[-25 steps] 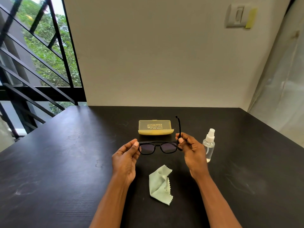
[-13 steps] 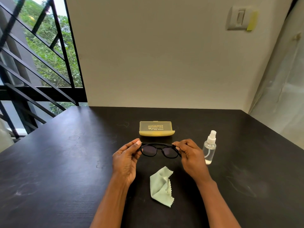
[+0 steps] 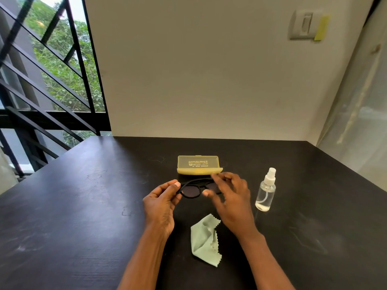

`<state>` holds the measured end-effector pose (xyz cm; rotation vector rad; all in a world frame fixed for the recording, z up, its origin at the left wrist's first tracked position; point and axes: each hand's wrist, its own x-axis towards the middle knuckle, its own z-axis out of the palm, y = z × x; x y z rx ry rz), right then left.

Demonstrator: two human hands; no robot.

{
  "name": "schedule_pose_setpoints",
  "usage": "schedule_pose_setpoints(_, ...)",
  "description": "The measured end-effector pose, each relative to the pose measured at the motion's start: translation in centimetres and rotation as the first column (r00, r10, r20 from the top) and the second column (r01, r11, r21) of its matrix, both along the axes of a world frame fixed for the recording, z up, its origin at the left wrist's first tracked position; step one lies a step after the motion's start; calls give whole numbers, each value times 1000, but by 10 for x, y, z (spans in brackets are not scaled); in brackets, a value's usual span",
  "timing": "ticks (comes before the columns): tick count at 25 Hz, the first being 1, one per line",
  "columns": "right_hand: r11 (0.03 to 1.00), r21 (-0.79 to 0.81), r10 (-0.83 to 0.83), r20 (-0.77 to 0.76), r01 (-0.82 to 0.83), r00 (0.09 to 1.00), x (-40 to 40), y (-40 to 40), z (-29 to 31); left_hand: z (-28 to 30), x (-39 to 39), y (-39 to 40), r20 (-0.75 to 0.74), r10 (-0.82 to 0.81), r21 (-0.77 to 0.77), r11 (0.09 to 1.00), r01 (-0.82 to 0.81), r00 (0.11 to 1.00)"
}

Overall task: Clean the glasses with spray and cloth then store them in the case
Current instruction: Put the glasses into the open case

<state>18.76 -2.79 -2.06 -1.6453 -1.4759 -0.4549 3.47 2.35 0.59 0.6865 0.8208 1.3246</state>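
Black-framed glasses with dark lenses hover just above the black table, both temples folded in. My left hand pinches the frame's left end between thumb and forefinger. My right hand covers the right lens, with its thumb below the bridge and its fingers curled over the top of the frame; it looks slightly blurred. A shut yellow glasses case lies just behind the glasses. To the right stands a clear spray bottle with a white nozzle. Between my forearms lies a crumpled pale green cloth.
A cream wall runs along the table's far edge. A window with black railings is at the left, and a pale curtain hangs at the right. The table's left edge slants from back to front.
The raised right temple has been folded down flat against the frame. My right hand has slid left from the frame's right end onto the right lens. My left hand keeps its hold.
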Motion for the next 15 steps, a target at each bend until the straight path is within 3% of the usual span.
schedule_pose_setpoints(4,999,-28,-29,281,39,959,-32,8,-2,-2,2,-4,-94,-25,155,987,39,995)
schedule_pose_setpoints(6,999,-23,-39,326,50,944,-37,11,-4,-3,3,-6,-178,-20,250,966,65,984)
schedule_pose_setpoints(10,999,-5,-34,337,38,941,-33,11,-6,-8,5,-4,-291,-10,353,928,117,957)
schedule_pose_setpoints(15,1000,-14,4,186,-2,982,-28,6,-3,-7,5,-6,-253,-80,402,898,180,964)
